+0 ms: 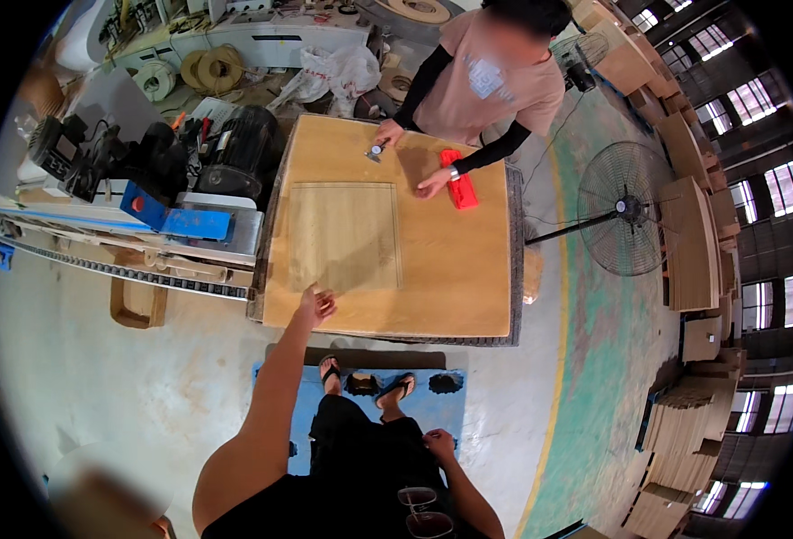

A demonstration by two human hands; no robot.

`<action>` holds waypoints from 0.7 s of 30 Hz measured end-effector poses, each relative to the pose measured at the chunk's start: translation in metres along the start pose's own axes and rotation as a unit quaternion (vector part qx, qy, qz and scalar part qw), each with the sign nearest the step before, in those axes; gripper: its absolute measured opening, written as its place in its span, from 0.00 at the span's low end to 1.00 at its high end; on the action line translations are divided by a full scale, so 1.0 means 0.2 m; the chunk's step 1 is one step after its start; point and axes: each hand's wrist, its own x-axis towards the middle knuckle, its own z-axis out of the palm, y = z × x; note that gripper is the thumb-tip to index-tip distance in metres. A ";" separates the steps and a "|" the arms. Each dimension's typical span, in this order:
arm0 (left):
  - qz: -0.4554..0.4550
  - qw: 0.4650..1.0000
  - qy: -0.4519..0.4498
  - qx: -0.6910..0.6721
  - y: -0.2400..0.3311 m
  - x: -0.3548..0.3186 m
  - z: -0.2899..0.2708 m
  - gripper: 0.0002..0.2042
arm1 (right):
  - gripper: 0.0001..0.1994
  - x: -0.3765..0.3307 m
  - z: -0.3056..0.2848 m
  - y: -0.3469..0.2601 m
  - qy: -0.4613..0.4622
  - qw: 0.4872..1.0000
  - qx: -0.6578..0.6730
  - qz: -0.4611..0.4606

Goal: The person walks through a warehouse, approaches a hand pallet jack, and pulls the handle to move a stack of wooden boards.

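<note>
A flat wooden panel (342, 235) with thin lines along its edges lies on a larger tan board on the worktable (459, 278). My left hand (318, 306) reaches to the panel's near edge, its fingers loosely apart and nothing visible in them. Low at my right side, by my black clothing, is my right hand (439, 442), its fingers curled in with nothing seen in them. Across the table a person in a pink shirt and black sleeves holds a dial caliper (375, 153) in one hand. The person's other hand is beside a red case (459, 182).
To the left stands a machine with a black motor (242, 153) and a blue guard (197, 224). A large fan (625, 208) stands right of the table. Under my feet is a blue pallet (378, 395) with holes. Board stacks (691, 413) line the right side.
</note>
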 end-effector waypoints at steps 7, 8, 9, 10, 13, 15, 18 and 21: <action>-0.068 0.927 -0.171 0.327 -0.42 0.00 -0.29 0.16 | 0.12 0.05 -0.03 -0.14 -0.023 0.998 0.051 -0.003; 0.103 0.706 -0.214 0.667 -0.54 0.04 -0.34 0.14 | 0.12 0.05 0.00 -0.14 -0.021 0.998 0.064 -0.005; 0.263 0.364 -0.208 0.869 -0.63 0.03 -0.43 0.13 | 0.12 0.08 0.01 -0.18 -0.024 0.998 0.060 -0.020; 0.223 0.452 -0.156 0.849 -0.71 -0.04 -0.51 0.14 | 0.12 0.09 0.03 -0.19 -0.024 0.998 0.049 -0.037; 0.252 0.423 -0.063 0.868 -1.00 -0.17 -0.70 0.16 | 0.12 0.16 0.09 -0.19 -0.011 0.996 0.032 -0.084; 0.188 0.484 -0.067 0.852 -1.08 -0.29 -0.77 0.17 | 0.13 0.17 0.15 -0.14 -0.011 0.993 0.037 -0.109; 0.119 0.589 -0.061 0.797 -1.04 -0.39 -0.90 0.17 | 0.11 0.11 0.20 -0.20 -0.043 0.991 -0.022 -0.126; 0.113 0.612 -0.029 0.782 -0.96 -0.50 -1.01 0.18 | 0.11 0.07 0.25 -0.20 -0.061 0.985 -0.093 -0.132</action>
